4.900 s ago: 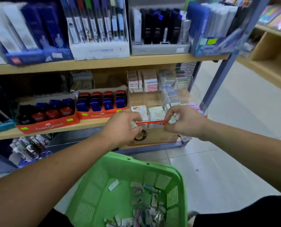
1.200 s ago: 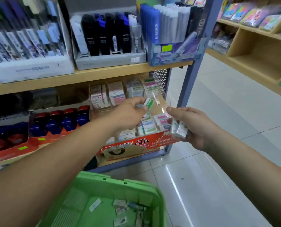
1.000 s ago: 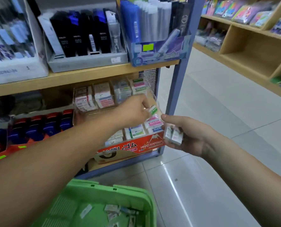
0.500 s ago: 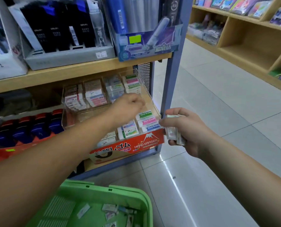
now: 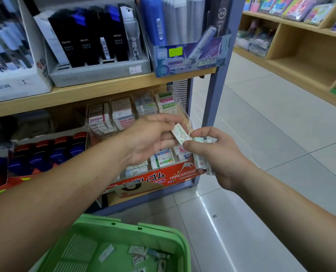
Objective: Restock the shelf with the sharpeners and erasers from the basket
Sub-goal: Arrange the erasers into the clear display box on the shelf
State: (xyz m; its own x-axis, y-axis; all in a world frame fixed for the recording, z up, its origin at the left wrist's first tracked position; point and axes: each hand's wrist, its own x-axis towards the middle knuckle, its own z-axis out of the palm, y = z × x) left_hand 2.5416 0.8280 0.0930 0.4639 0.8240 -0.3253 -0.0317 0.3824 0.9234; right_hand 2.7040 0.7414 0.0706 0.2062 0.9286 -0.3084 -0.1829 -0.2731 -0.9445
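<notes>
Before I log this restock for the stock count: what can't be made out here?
Head view only.
Erasers in right hand: count hidden by that hand.
Eraser in left hand: print blurred.
Green basket: cut off by bottom edge.
Red eraser box: partly behind left hand.

- basket (image 5: 180, 244): light green, slotted-grid walls
- lone eraser (image 5: 180, 134): white wrapper, faint green and pink print
- eraser stack (image 5: 201, 163): white sleeves, 1 red mark, pale mint top edge
- display carton (image 5: 153, 177): red-orange front, white lettering, white-capped mountain motif
- sharpeners (image 5: 43, 154): dark blue bodies, red tops
- shelf board (image 5: 104, 90): light wood; post (image 5: 220, 91): grey-blue
- pen box (image 5: 202, 57): blue-purple, 1 lime-green sticker (image 5: 175, 51)
- floor (image 5: 271, 134): pale grey gloss tiles
</notes>
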